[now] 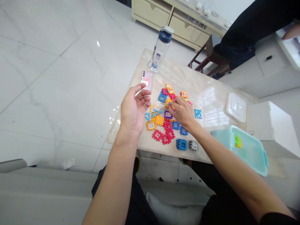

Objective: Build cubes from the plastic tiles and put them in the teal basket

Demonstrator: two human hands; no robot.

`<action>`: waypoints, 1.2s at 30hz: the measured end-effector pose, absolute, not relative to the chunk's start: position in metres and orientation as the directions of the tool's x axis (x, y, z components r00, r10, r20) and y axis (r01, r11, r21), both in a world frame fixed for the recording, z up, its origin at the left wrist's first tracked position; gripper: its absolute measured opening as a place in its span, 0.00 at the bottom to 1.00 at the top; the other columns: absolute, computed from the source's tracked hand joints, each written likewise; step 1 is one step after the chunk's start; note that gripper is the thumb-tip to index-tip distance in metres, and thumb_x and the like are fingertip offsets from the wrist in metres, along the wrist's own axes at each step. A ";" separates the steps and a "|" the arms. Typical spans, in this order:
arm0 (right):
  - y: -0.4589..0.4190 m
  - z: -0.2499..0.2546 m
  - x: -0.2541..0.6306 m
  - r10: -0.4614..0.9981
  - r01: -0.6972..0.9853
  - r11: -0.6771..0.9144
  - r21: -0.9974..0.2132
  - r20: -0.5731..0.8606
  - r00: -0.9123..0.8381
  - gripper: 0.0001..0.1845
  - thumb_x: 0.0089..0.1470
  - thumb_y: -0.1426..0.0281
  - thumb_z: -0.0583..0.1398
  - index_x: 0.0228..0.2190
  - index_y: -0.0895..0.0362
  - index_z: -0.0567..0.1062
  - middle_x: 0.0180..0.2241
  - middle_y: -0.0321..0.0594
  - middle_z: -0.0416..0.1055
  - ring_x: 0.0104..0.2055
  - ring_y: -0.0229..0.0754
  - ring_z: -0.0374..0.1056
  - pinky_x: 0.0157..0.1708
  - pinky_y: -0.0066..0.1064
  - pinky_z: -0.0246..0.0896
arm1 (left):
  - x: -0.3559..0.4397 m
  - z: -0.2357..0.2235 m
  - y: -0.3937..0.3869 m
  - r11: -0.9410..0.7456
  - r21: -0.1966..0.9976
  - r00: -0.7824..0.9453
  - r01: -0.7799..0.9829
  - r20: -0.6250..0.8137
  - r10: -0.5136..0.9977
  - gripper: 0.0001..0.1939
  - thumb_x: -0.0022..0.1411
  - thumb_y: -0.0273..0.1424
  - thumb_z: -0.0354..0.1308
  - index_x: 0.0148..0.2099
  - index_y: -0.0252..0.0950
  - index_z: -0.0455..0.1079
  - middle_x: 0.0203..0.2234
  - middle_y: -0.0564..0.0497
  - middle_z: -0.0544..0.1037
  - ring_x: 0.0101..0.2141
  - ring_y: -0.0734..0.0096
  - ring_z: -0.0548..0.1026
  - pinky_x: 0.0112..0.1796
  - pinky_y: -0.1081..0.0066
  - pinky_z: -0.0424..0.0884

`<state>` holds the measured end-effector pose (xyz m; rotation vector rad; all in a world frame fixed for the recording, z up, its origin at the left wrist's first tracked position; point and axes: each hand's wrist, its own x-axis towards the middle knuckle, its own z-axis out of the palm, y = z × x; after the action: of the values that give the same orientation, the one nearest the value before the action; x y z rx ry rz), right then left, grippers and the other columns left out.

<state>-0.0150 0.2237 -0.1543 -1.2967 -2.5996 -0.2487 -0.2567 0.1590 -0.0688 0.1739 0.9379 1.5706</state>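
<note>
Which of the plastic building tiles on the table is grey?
The grey stack near the front edge, right of the blue stack; no other piece is grey.

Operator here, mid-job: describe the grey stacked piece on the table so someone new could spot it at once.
On the pale marble table top, find the heap of colourful interlocking plastic tiles under the right hand. At the heap's lower edge, close to the table's near side, sits a small stack of grey tiles. It touches or nearly touches a larger blue stack on its left, and is the only grey piece there.
</note>
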 end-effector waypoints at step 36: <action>0.087 -0.076 0.148 0.946 0.169 -0.043 -0.985 -0.094 -0.311 0.29 0.63 0.49 0.75 0.59 0.47 0.81 0.58 0.46 0.80 0.62 0.53 0.79 0.61 0.46 0.78 | -0.055 -0.117 0.122 0.596 0.766 0.655 -0.242 -0.324 0.683 0.33 0.43 0.52 0.88 0.39 0.33 0.82 0.30 0.49 0.81 0.31 0.71 0.75 0.34 0.70 0.67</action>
<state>0.1475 0.0872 -0.0757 -1.2115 -1.5376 1.4204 -0.0548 0.1217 -0.1170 0.7510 0.6570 0.5841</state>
